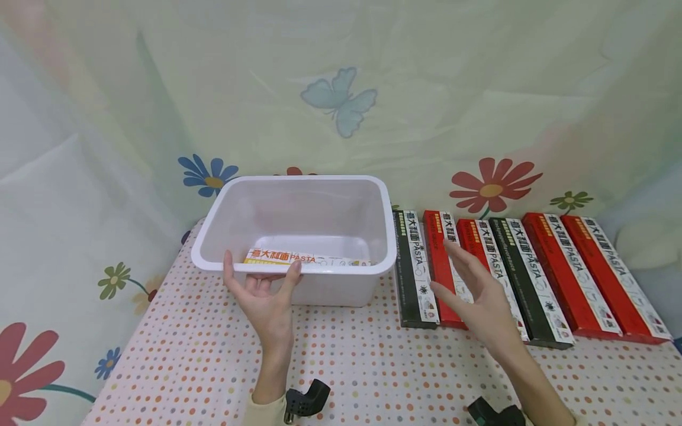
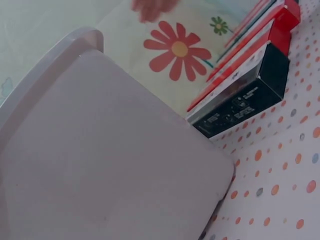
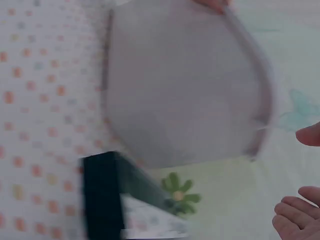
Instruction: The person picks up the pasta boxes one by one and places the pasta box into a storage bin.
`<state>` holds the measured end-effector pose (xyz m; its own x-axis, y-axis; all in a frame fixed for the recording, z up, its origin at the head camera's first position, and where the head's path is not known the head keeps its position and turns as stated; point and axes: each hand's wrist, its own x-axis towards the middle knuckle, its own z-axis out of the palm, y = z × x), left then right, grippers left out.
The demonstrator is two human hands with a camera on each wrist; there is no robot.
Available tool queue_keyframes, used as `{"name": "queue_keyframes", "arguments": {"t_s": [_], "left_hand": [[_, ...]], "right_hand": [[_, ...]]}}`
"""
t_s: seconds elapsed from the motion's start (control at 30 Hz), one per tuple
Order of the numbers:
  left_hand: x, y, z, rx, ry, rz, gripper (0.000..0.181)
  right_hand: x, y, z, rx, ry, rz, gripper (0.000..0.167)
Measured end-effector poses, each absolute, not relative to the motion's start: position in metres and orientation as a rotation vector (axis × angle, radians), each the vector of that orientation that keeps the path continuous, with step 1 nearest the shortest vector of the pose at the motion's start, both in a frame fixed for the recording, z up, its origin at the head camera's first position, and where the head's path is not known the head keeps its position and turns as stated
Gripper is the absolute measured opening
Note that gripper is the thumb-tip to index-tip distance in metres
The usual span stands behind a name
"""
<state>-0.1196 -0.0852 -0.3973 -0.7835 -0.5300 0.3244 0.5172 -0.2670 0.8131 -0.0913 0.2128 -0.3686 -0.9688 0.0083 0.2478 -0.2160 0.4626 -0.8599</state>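
Note:
A white plastic tub stands on the table, left of centre. My left hand holds its near rim, thumb and index finger up at the edge and the other fingers below the lip. Inside the tub lies a pasta box with a white and yellow face, partly hidden by the near wall. My right hand hovers over the row of pasta boxes, fingers spread from the thumb, holding nothing. Nearest to it are a red pasta box and a black pasta box. The left wrist view shows the tub's outer wall.
More pasta boxes, another black one and several red ones, lie side by side on the right. A dotted cloth covers the table. Behind hangs a curtain with printed flowers and a butterfly.

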Motion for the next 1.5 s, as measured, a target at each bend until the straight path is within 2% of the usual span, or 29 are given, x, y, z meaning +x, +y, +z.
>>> {"name": "queue_keyframes", "arguments": {"t_s": [0.23, 0.4, 0.83, 1.3, 1.5], "left_hand": [[-0.120, -0.084, -0.399, -0.003, -1.329, -2.103, 0.115], [-0.119, -0.084, -0.401, 0.006, -1.332, -2.109, 0.115], [-0.117, -0.084, -0.401, 0.021, -1.327, -2.104, 0.113], [-0.118, -0.088, -0.398, 0.000, -1.324, -2.105, 0.112], [-0.119, -0.087, -0.397, -0.012, -1.321, -2.100, 0.112]], "right_hand": [[-0.091, 0.206, -0.420, 0.017, -2.640, 1.501, 0.087], [-0.090, 0.202, -0.439, -0.067, -2.663, 1.553, 0.091], [-0.092, 0.192, -0.442, -0.166, -2.613, 1.620, 0.091], [-0.103, 0.170, -0.450, -0.171, -2.697, 1.416, 0.114], [-0.106, 0.166, -0.456, -0.280, -2.722, 1.459, 0.116]]}}
